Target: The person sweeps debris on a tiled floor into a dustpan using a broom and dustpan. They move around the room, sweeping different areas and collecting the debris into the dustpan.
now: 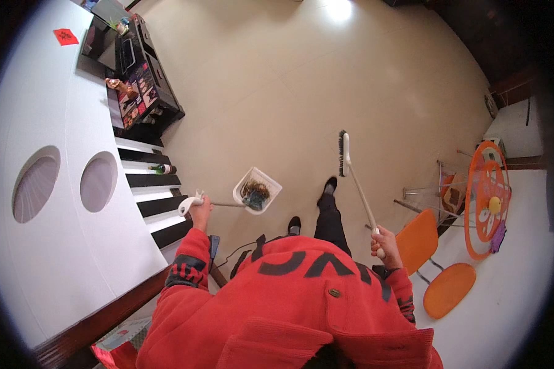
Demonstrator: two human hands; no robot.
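Observation:
My left hand [201, 214] grips the upper end of a long-handled white dustpan [273, 187]. Dark and brownish sweepings [256, 194] lie in its pan, which is out ahead of me on the left. In my right hand [386, 246] is the pale handle of a broom [361, 191]. The broom's white head with dark bristles points ahead, over the floor and apart from the dustpan. Whether the pan or the bristles touch the floor, I cannot tell.
Beige floor tiles [277, 106] spread ahead. A dark TV cabinet [159, 87] stands at the left, with a green bottle [162, 169] on the striped surface nearby. An orange folding chair [418, 242] and a round orange table [472, 203] are on the right. A cable [233, 253] runs beside my left foot.

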